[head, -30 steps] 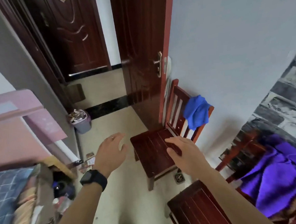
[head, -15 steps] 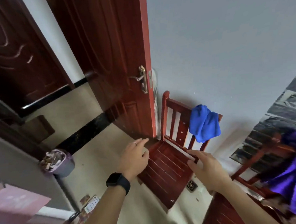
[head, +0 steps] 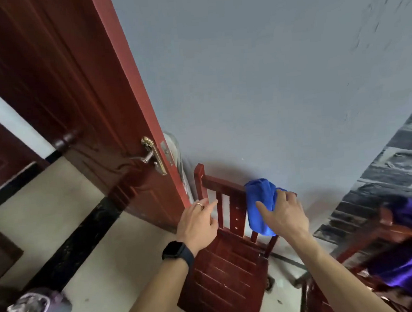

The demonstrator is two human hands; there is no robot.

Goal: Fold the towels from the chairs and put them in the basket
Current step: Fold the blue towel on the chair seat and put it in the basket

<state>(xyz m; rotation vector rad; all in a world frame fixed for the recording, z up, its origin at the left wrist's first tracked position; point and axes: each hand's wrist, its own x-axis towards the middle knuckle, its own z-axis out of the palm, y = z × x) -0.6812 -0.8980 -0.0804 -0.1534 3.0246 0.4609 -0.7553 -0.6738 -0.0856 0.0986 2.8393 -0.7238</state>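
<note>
Blue towel bunched over the right end of the top rail of a dark red slatted chair, at about five o'clock from the middle of the view, hanging down the front of the backrest to just above the seat. Right hand laid on it from four o'clock: thumb stretched across the front of the cloth, fingers spread over its upper right edge by the rail, closed round nothing; a loose, released hand touching the towel rather than grasping it. Left hand at nine o'clock of the towel, in front of the left slats of the backrest, fingers straight and relaxed, thumb apart, holding nothing; cannot tell whether touching the wood. Ring on one finger, black watch on the wrist at seven o'clock of that hand. Chair set against a grey wall, seat running toward six o'clock. At ten o'clock of the chair, a reddish-brown door standing open, brass handle near its edge. At four o'clock of the view, a second red chair, blurred, with a purple towel heaped on it, well apart from both hands. At eight o'clock, low in the corner, a pale purple bin with blurred litter inside, standing on the light floor.
</note>
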